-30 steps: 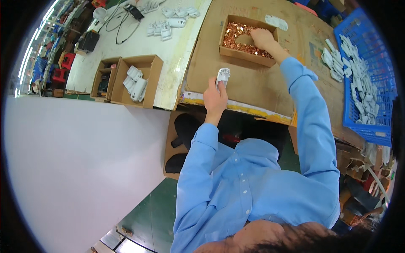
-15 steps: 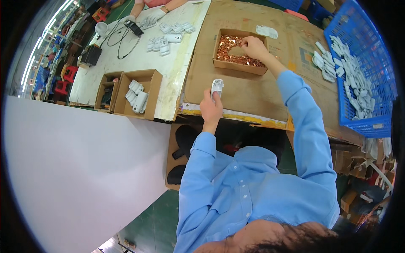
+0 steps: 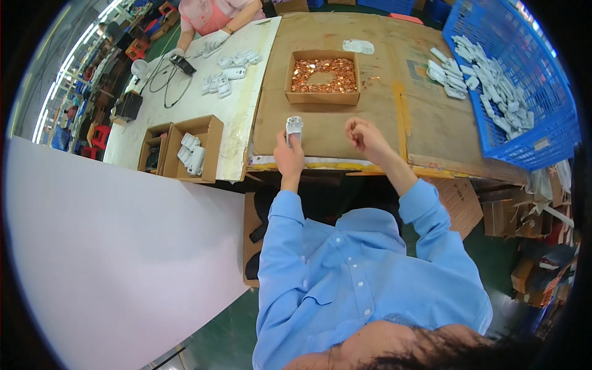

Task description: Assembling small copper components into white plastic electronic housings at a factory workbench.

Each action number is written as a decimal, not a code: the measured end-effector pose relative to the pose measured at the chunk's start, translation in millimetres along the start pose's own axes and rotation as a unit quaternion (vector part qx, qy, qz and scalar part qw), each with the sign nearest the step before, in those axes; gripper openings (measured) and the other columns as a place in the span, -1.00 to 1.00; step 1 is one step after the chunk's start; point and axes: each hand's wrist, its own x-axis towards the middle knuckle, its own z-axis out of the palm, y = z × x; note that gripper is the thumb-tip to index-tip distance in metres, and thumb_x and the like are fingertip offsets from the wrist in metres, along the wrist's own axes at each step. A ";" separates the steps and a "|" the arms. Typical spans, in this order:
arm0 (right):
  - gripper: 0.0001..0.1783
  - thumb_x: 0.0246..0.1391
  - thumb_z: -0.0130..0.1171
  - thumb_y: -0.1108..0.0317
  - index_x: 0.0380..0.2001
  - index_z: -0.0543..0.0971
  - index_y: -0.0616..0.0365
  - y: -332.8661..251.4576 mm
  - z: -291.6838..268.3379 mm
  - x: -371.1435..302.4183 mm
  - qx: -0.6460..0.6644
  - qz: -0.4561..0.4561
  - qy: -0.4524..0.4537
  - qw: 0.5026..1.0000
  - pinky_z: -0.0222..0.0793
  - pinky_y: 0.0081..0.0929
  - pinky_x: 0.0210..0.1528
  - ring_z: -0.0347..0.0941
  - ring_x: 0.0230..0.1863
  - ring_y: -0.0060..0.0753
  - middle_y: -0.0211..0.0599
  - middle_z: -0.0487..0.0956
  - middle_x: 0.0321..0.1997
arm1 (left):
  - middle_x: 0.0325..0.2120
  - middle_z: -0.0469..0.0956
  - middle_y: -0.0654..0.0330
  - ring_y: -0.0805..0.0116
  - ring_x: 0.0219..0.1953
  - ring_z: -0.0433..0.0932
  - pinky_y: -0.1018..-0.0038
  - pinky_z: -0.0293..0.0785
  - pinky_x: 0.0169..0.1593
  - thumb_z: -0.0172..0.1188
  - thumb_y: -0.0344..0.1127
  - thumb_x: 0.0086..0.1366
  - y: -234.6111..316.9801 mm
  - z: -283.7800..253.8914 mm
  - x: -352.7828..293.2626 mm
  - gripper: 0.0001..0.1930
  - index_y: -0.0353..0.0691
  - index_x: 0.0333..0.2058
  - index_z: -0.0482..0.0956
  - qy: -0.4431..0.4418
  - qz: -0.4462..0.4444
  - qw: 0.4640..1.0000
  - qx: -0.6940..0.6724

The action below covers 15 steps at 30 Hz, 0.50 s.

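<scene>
My left hand (image 3: pixel 288 158) is wrapped round a white plastic casing (image 3: pixel 295 126), held upright above the cardboard-covered table near its front edge. To its right, my right hand (image 3: pixel 368 139) hovers with the fingers curled together in a pinch. Whatever they hold, if anything, is too small to make out. Beyond both hands sits a shallow cardboard box (image 3: pixel 324 98) of small copper-coloured metal pieces (image 3: pixel 306 69), with a bare patch in the middle of the heap. A few stray pieces (image 3: pixel 371 81) lie beside the box on its right.
At right, a blue plastic crate (image 3: pixel 521 154) holds many white casings, with more casings (image 3: pixel 453 80) piled beside it. Behind the box lies a flat white piece (image 3: pixel 358 47). On the left table stand an open carton (image 3: pixel 213 148) of white parts and a black device (image 3: pixel 182 63); a gloved co-worker (image 3: pixel 213 15) works there.
My right hand has left the box of copper pieces and come back toward me, closer to the casing. My left hand still holds the casing. The whole view has shifted slightly.
</scene>
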 end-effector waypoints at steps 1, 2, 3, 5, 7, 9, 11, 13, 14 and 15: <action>-0.91 0.07 -0.06 0.44 -0.40 0.46 0.08 8.1 1.1 -10.7 0.001 -0.001 0.002 1.000 0.23 -0.65 -0.48 0.30 -0.54 -0.64 -0.51 0.39 -0.54 | -0.28 0.59 -0.20 -0.17 -0.23 0.59 0.14 0.46 -0.17 0.06 -0.23 0.35 -2.9 -1.0 -1.0 -0.69 -0.37 -0.08 0.46 -0.002 0.002 1.000 0.000; -0.90 0.07 -0.07 0.44 -0.40 0.46 0.09 15.8 2.9 -21.0 0.042 0.003 0.001 0.999 0.23 -0.65 -0.48 0.29 -0.55 -0.63 -0.51 0.38 -0.54 | -0.30 0.60 -0.14 -0.06 -0.26 0.60 0.19 0.47 -0.20 0.05 -0.26 0.36 -6.1 -2.1 -2.2 -0.71 -0.38 -0.08 0.45 0.017 0.015 1.000 -0.018; -0.90 0.07 -0.09 0.44 -0.40 0.45 0.10 20.9 5.3 -30.9 0.080 0.008 -0.002 0.997 0.23 -0.65 -0.48 0.28 -0.55 -0.62 -0.50 0.38 -0.54 | -0.31 0.61 -0.09 0.04 -0.28 0.62 0.24 0.47 -0.22 0.04 -0.30 0.36 -7.1 -2.6 -3.7 -0.72 -0.38 -0.07 0.44 0.038 0.027 0.998 -0.037; -0.91 0.08 -0.05 0.47 -0.37 0.47 0.14 30.4 9.0 -55.6 0.109 0.002 0.021 0.994 0.28 -0.66 -0.43 0.34 -0.51 -0.58 -0.46 0.41 -0.52 | -0.33 0.61 -0.05 0.07 -0.32 0.63 0.26 0.48 -0.25 0.04 -0.31 0.37 -1.5 -3.9 -17.3 -0.73 -0.39 -0.07 0.43 0.038 0.008 0.994 -0.102; -0.92 0.09 0.04 0.49 -0.32 0.49 0.16 43.3 -1.9 -82.4 0.130 0.000 0.027 0.991 0.36 -0.65 -0.36 0.43 -0.45 -0.55 -0.40 0.49 -0.46 | -0.36 0.59 0.10 0.32 -0.39 0.61 0.42 0.52 -0.33 0.03 -0.34 0.39 39.8 -14.5 -41.8 -0.76 -0.39 -0.07 0.40 -0.030 -0.099 0.954 -0.280; -0.93 0.10 0.07 0.50 -0.32 0.50 0.17 50.2 3.7 -107.1 0.119 -0.012 0.036 0.992 0.38 -0.64 -0.35 0.45 -0.43 -0.54 -0.39 0.51 -0.44 | -0.36 0.58 0.09 0.40 -0.43 0.61 0.52 0.54 -0.36 0.01 -0.36 0.39 50.1 -27.9 -71.6 -0.78 -0.35 -0.07 0.38 -0.106 -0.167 0.899 -0.391; -0.93 0.10 0.15 0.52 -0.32 0.51 0.18 62.1 2.0 -125.8 0.089 -0.013 0.057 0.994 0.41 -0.62 -0.34 0.50 -0.39 -0.53 -0.33 0.57 -0.38 | -0.33 0.59 0.03 0.34 -0.45 0.62 0.48 0.58 -0.37 0.06 -0.40 0.32 64.6 -36.1 -94.8 -0.77 -0.32 -0.08 0.34 -0.184 -0.258 0.843 -0.434; -0.93 0.09 0.16 0.51 -0.32 0.51 0.19 65.5 3.5 -141.4 0.072 -0.018 0.066 0.995 0.41 -0.62 -0.34 0.50 -0.39 -0.54 -0.32 0.58 -0.37 | -0.29 0.58 0.02 0.34 -0.40 0.61 0.48 0.59 -0.37 0.07 -0.42 0.28 75.8 -40.4 -113.8 -0.69 -0.29 -0.02 0.32 -0.237 -0.293 0.814 -0.443; -0.92 0.08 0.18 0.51 -0.31 0.52 0.19 65.6 4.5 -148.7 0.053 -0.026 0.074 0.996 0.41 -0.63 -0.34 0.51 -0.39 -0.54 -0.30 0.60 -0.36 | -0.30 0.58 0.03 0.35 -0.41 0.61 0.48 0.59 -0.36 0.08 -0.43 0.27 81.0 -41.6 -121.8 -0.72 -0.29 -0.06 0.32 -0.245 -0.295 0.805 -0.453; -0.90 0.07 0.21 0.51 -0.31 0.53 0.20 65.0 4.0 -153.3 0.058 -0.032 0.072 0.995 0.41 -0.62 -0.33 0.52 -0.39 -0.55 -0.28 0.61 -0.35 | -0.30 0.58 0.04 0.35 -0.42 0.60 0.48 0.59 -0.36 0.09 -0.43 0.26 87.0 -42.9 -127.7 -0.74 -0.29 -0.09 0.32 -0.251 -0.299 0.796 -0.463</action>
